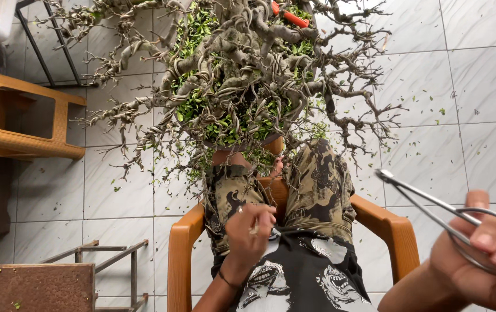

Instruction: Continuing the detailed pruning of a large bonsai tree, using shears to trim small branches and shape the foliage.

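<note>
A pale grey tiled floor (467, 86) is strewn with small green leaf clippings (441, 111). An orange woven-pattern plastic stool (25, 138) is seen lying at the left edge, beside a dark metal frame (46, 52). At the lower left a rusty brown metal stool (40, 286) is placed, with its thin bars showing beside it. An orange plastic armchair (180, 254) is occupied at the bottom centre. Red-handled pruners (289, 16) are lodged at the top among branches.
</note>
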